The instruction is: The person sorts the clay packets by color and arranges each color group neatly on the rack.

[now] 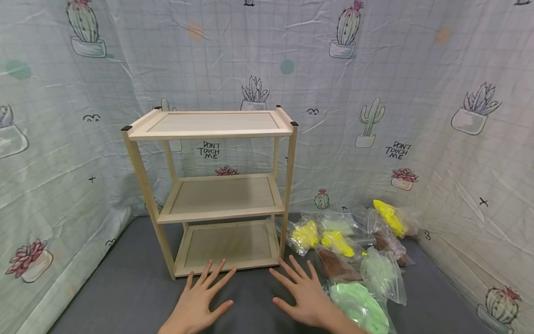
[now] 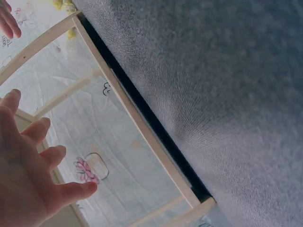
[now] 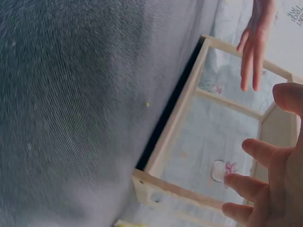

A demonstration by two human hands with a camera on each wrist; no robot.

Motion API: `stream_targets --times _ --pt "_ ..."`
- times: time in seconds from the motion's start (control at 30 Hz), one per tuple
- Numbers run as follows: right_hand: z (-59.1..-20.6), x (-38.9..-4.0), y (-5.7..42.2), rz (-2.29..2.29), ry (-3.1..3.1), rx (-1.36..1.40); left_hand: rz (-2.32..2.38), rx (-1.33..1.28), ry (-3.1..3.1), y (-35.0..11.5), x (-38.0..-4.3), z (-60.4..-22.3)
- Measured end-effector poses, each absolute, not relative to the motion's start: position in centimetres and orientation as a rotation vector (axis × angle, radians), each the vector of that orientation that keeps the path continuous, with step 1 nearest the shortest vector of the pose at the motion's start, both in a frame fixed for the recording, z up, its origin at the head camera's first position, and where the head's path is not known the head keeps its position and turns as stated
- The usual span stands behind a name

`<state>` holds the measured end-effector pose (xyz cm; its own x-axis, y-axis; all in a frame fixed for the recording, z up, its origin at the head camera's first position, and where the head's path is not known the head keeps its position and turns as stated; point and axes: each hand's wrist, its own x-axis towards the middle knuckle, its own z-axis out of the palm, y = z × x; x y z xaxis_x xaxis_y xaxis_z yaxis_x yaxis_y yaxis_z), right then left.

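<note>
My left hand (image 1: 199, 304) is spread, fingers straight, in front of the lower left of a wooden shelf (image 1: 221, 217), and it holds nothing. The right hand (image 1: 303, 297) is spread the same way near the shelf's front right leg, also with nothing in it. Three tiers make up the shelf, with black caps on its post tops. Both wrist views show spread fingers: the left hand (image 2: 28, 175) and the right hand (image 3: 270, 184), each with the shelf frame beyond. Beside the right hand lies a clear bag of light green material (image 1: 360, 308).
Several clear plastic bags lie heaped right of the shelf, holding yellow (image 1: 306, 235), brown (image 1: 335, 265) and pale green (image 1: 377, 270) material. The grey surface (image 1: 112, 287) runs beneath everything. A cactus-print cloth (image 1: 317, 88) hangs behind and at both sides.
</note>
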<state>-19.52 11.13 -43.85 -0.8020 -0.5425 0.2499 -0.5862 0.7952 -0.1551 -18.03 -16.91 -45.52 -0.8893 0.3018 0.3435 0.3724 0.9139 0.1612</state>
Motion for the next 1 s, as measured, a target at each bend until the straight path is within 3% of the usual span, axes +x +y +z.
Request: stream_targets --times 1.0 --pt "-40.1 -17.9 18.8 0.278 -2.673 0.932 -0.376 -0.703 -2.606 -19.7 -17.2 -44.3"
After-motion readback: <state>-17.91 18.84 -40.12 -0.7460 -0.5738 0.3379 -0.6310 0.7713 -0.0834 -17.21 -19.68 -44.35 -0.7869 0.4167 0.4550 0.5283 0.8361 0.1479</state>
